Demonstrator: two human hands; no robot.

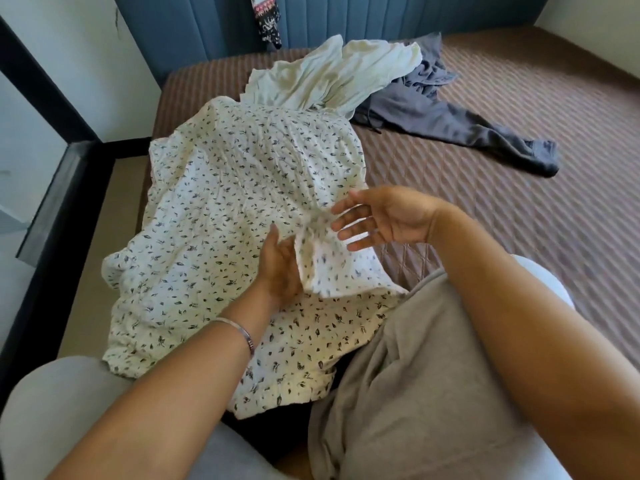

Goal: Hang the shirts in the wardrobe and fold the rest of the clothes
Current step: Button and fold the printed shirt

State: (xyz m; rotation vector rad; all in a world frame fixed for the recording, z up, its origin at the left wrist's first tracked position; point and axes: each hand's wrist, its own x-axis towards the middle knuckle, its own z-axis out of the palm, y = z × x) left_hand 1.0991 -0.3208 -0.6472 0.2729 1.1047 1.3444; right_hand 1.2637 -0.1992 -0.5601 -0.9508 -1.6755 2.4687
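- Floral garment (221,209): white with small dark leaf print, spread on the brown quilted bed (519,168), near-left part draped over the bed edge and the person's lap. Long axis runs near-left to far-right.
- Its type (dress or shirt) is hard to tell; the near hem is partly covered by the left forearm and the grey shorts (398,393).
- Left hand (280,268): fingers straight, flat under or against a raised flap of the print fabric; fingertips hidden by that flap. Silver bangle (239,332) on the wrist.
- Right hand (377,216): fingers spread and relaxed, just beside the fabric fold; actual contact can't be told.
- Count on the bed: three garments. Pale cream garment (332,74) at the far end, touching the floral one; grey garment (450,123) to the far right, partly tucked under the cream one.
- One dark patterned cloth (266,19) hangs on the blue headboard (381,19), cut off by the top edge.
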